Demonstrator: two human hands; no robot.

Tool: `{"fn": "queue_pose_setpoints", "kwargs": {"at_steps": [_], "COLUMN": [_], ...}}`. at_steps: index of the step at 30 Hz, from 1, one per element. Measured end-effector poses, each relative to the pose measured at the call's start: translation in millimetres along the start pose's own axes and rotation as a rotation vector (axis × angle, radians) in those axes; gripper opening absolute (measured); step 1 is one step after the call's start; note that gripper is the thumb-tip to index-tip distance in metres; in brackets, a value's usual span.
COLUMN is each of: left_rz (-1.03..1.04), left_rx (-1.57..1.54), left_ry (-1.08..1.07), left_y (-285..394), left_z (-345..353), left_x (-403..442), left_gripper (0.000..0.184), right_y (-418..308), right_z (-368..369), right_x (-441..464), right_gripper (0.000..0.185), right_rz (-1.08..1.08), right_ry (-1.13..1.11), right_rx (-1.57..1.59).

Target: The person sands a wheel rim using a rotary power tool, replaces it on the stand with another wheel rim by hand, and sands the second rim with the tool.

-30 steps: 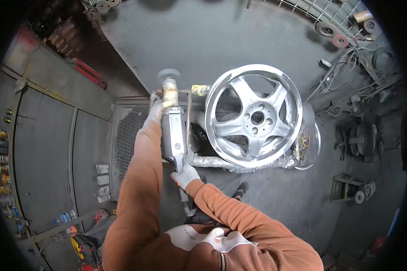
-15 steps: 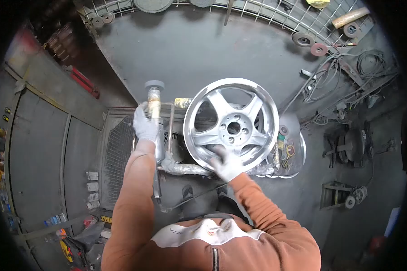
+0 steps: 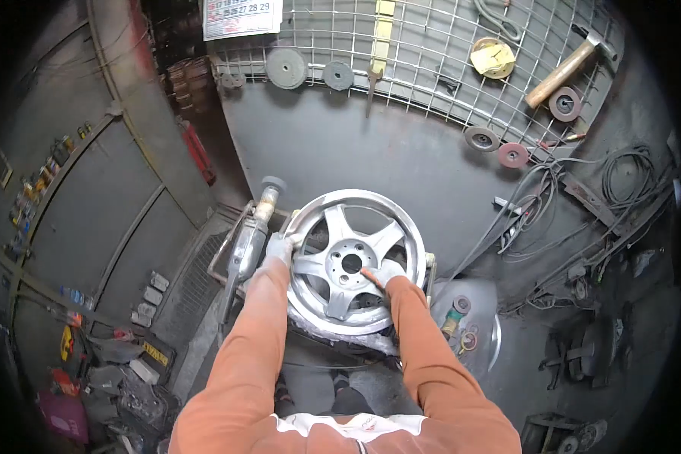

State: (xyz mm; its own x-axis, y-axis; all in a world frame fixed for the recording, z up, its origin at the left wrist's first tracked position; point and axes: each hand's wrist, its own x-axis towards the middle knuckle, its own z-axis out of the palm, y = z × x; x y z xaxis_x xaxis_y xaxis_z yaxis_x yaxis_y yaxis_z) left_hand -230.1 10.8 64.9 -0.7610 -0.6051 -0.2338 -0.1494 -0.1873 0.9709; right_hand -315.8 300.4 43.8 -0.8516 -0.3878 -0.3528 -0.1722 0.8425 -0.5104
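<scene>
A silver five-spoke alloy wheel [image 3: 340, 318] lies face up on a metal stand, its centre hole showing. My left hand [image 3: 282, 248], in a pale glove, is closed on the wheel's left rim. Over the right-hand spokes, my gloved right hand [image 3: 388, 272] is closed around a thin orange-brown stick-like thing [image 3: 371, 278], whose tip lies close to the hub. I cannot make out its exact kind. Just left of the wheel rests a power grinder [image 3: 250, 246] with a round grey head, apart from both hands.
Wire mesh [image 3: 431, 45] behind holds a hammer [image 3: 564, 72] and several abrasive discs [image 3: 287, 69]. Cables [image 3: 620, 170] hang at right. A round tray [image 3: 480, 325] with small tools stands right of the wheel. Containers and clutter [image 3: 129, 386] lie lower left.
My left hand has let go of the grinder and taken the wheel's left rim. The grinder now leans at a slant. My right hand moved up over the spokes, with the orange-brown thing now showing.
</scene>
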Motion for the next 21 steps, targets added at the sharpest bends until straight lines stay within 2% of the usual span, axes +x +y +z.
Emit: {"fn": "queue_pose_setpoints", "kwargs": {"at_steps": [1, 2, 3, 4, 5, 7, 8, 9, 10, 11, 12, 13, 15, 16, 17, 18, 20, 21], "left_rz": [0.002, 0.047, 0.105, 0.157, 0.263, 0.310, 0.384, 0.425, 0.416, 0.491, 0.480, 0.529, 0.864, 0.938, 0.948, 0.923, 1.095, 1.040], "left_rx": [-0.005, -0.164, -0.332, -0.352, -0.223, -0.150, -0.117, -0.147, -0.069, -0.021, -0.106, -0.286, 0.040, 0.102, 0.211, 0.252, 0.312, 0.416], "left_ry": [0.008, -0.042, -0.090, -0.091, -0.050, 0.138, 0.179, 0.200, 0.234, 0.293, 0.318, 0.263, 0.390, 0.473, 0.621, 0.699, 0.826, 0.948], "left_y": [-14.0, -31.8, -33.7, 15.2, 25.6, 6.0, 11.0, 6.2, 4.9, -7.8, -28.3, -9.6, 39.3, 59.4, 74.7, 58.2, 63.6, 61.7], "left_z": [-2.4, -3.2, -2.7, 5.5, 2.8, -4.9, -9.4, -17.4, -30.2, -39.0, -46.9, -61.1, -94.9, -112.3, -126.1, -127.5, -160.6, -172.6], "left_x": [-3.0, 7.2, 16.7, -39.0, -58.3, -82.4, -111.4, -143.5, -180.1, -209.6, -228.5, -268.6, -340.2, -377.6, -419.6, -445.7, -516.6, -551.7], "left_gripper": [0.037, 0.033, 0.029, 0.021, 0.027, 0.038, 0.037, 0.034, 0.026, 0.021, 0.023, 0.024, 0.026, 0.026, 0.027, 0.027, 0.030, 0.030], "right_y": [-5.3, -9.9, -6.2, 1.5, -0.7, -16.7, -26.7, 6.5, 43.5, 8.1, 31.5, 38.0, 26.8, 16.1, 1.2, -12.1, -42.7, -56.2], "right_z": [-3.5, -8.4, -7.3, 5.5, 4.2, -7.0, -12.0, 5.7, 43.5, 30.2, 52.0, 65.4, 82.9, 91.4, 101.7, 111.7, 139.4, 153.7], "right_x": [-15.9, -25.2, -33.7, -42.0, -62.3, -117.8, -136.5, -129.7, -131.0, -176.4, -192.3, -202.0, -230.2, -241.1, -251.5, -263.7, -293.8, -308.8], "right_gripper": [0.080, 0.078, 0.076, 0.074, 0.071, 0.065, 0.064, 0.059, 0.044, 0.021, 0.023, 0.023, 0.023, 0.023, 0.023, 0.023, 0.023, 0.023], "right_rz": [0.011, 0.023, 0.000, -0.032, -0.043, -0.011, 0.100, 0.035, -0.404, -0.490, -0.460, -0.437, -0.420, -0.443, -0.482, -0.527, -0.640, -0.710], "right_ry": [0.006, 0.022, 0.145, 0.248, 0.308, 0.345, 0.241, 0.104, 0.429, 0.310, 0.289, 0.250, 0.164, 0.111, 0.051, -0.020, -0.162, -0.223], "right_rx": [0.009, 0.022, -0.003, -0.028, -0.027, -0.142, -0.426, -0.061, 0.186, 0.377, 0.373, 0.367, 0.377, 0.382, 0.384, 0.381, 0.371, 0.354]}}
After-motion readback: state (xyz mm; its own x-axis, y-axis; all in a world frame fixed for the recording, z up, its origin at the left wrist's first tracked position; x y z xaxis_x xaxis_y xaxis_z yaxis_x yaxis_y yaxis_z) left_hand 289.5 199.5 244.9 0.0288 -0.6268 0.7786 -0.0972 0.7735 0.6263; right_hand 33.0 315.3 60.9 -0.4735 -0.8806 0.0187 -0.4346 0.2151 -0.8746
